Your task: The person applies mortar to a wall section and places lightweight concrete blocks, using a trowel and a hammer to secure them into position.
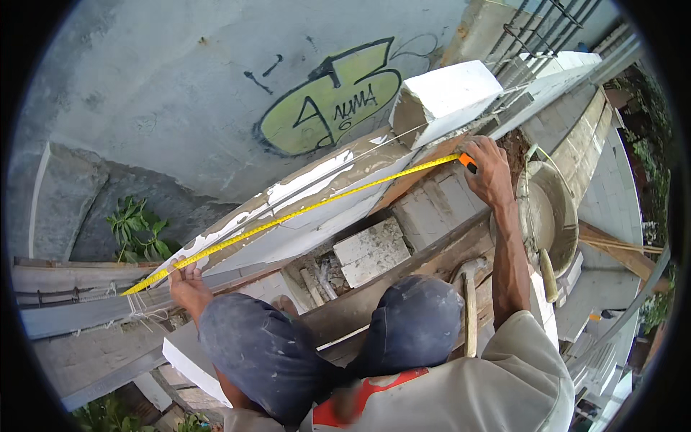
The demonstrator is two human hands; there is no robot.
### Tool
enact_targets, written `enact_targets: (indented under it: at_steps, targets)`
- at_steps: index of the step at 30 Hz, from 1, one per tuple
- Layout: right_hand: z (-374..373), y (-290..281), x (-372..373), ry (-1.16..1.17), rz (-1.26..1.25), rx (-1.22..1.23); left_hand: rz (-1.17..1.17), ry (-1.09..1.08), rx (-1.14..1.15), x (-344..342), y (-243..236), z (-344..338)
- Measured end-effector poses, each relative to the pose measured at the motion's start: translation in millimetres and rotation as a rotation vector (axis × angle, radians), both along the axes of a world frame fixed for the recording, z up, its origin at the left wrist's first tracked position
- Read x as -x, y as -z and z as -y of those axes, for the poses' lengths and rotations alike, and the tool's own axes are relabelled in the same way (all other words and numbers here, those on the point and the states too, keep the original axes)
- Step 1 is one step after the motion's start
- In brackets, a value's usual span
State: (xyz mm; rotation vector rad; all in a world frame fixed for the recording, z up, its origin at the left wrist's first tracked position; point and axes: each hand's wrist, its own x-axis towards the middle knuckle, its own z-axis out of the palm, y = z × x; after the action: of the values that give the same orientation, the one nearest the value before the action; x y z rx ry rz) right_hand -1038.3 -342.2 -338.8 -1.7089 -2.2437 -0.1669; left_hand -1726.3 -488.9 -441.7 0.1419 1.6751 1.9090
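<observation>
A yellow tape measure blade (302, 211) stretches along the top of a low wall of white blocks (288, 237). My right hand (491, 176) is closed around its orange and black case (468, 163), by the far end of the wall. Near the blade's other end, at the left, my left hand (188, 288) pinches the tape against the wall's end. Patchy grey mortar and white residue cover the wall top, and a thin string (403, 135) runs above it. Just past the case sits one white block (457, 97) on the wall.
A mortar bucket (568, 223) stands right of my right forearm, with a wooden handle (548, 277) at its rim. A hammer (470, 309) lies by my knee on wooden planks (381, 288). Steel bars (547, 25) rise at the far right. Behind is a painted grey wall (158, 86).
</observation>
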Motion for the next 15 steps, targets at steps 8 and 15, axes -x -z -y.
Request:
enact_targets:
  at_steps: [8,15]
  targets:
    - [4,4,-78,0.237,0.025,0.006,-0.037,0.042,-0.005,-21,-9,-34]
    - [23,-12,-59,0.22,-0.012,0.12,-0.049,-0.01,0.043,-24,-20,-39]
